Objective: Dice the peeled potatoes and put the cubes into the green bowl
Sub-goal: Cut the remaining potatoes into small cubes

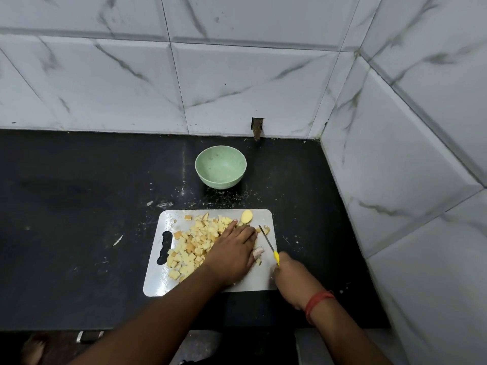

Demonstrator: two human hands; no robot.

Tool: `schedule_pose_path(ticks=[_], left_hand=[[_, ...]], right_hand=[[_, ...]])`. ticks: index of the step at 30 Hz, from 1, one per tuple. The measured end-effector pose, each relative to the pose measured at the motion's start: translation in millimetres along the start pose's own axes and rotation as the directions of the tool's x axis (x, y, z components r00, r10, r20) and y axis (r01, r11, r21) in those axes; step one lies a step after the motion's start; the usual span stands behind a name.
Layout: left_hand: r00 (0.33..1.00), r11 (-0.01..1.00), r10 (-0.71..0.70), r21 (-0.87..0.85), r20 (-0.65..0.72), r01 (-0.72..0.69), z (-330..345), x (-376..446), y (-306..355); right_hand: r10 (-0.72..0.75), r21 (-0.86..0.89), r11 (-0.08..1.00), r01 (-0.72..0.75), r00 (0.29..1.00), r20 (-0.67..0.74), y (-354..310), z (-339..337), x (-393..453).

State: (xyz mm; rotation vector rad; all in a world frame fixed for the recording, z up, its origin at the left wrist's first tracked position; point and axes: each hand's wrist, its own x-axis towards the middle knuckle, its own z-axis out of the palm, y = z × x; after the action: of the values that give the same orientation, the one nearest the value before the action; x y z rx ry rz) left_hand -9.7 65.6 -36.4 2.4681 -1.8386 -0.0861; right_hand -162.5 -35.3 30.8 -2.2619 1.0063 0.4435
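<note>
Okay, nearest to me, my right hand (291,279) is curled round the yellow handle of a small knife (268,245), a red thread band (317,302) on that wrist. The blade angles up and away over the right part of the white cutting board (160,280), its tip close to my left fingertips. My left hand (233,252) lies flat on the board, fingers straight and together, palm down, pressing against the right edge of the heap of potato cubes (195,245). A small piece with a pinkish-grey side (258,251) sits just beside my left thumb. Cubes spread from the middle of the board toward its dark handle slot on the left. At the far right corner of the board rests a rounded, uncut potato end (247,216). Beyond the board, on the black tabletop (79,206), the green bowl (220,166) stands apart from it, upright, nothing visible inside. Behind it, marbled white wall tiles (237,75) meet in a corner.
</note>
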Motion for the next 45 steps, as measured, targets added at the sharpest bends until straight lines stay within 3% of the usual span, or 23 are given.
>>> schedule_pose_path(ticks=[12,21,24,26,29,31,34,37,41,45], left_hand=[[1.0,1.0,-0.008,0.017,0.007,0.008,-1.0,1.3,0.6],[0.999,0.999,-0.01,0.045,0.034,0.008,-10.4,2.3,4.5],[0.999,0.999,-0.028,0.041,0.022,0.027,-13.9,2.8,8.2],[0.999,0.999,-0.036,0.032,-0.025,0.037,-14.0,4.0,10.6],[0.996,0.999,0.024,0.033,-0.091,-0.021,-13.0,12.1,17.8],[0.996,0.996,0.083,0.043,-0.039,-0.081,-13.9,22.4,23.1],[0.99,0.984,0.118,0.124,0.071,-0.126,-15.9,32.4,27.6],[0.995,0.978,0.095,0.184,0.015,-0.096,-14.4,27.1,21.5],[0.997,0.984,-0.054,0.166,-0.048,0.061,-23.3,22.6,-0.6],[0.984,0.975,-0.154,0.177,0.086,0.137,-37.6,36.0,-9.1]], right_hand=[[0.062,-0.102,0.993,-0.059,0.998,0.028,-2.3,7.9,14.3],[0.044,-0.046,0.998,-0.04,0.996,0.083,12.2,9.2,1.4],[0.039,0.041,0.998,-0.042,0.996,0.076,25.8,6.8,-13.7],[0.039,0.202,0.978,-0.054,0.996,0.077,30.9,0.3,-22.4],[0.031,0.46,0.886,-0.056,0.998,0.063,36.3,-7.1,-26.5],[0.046,0.543,0.838,-0.057,0.998,0.035,38.9,-9.4,-25.3],[0.05,0.573,0.818,-0.057,0.998,0.028,40.0,-11.1,-24.6],[0.045,0.573,0.818,-0.053,0.999,0.028,44.6,-9.0,-23.7],[0.03,0.588,0.808,-0.037,0.999,0.022,47.7,-6.6,-20.6],[0.011,0.582,0.813,-0.014,1.0,0.009,45.1,-10.0,-16.7]])
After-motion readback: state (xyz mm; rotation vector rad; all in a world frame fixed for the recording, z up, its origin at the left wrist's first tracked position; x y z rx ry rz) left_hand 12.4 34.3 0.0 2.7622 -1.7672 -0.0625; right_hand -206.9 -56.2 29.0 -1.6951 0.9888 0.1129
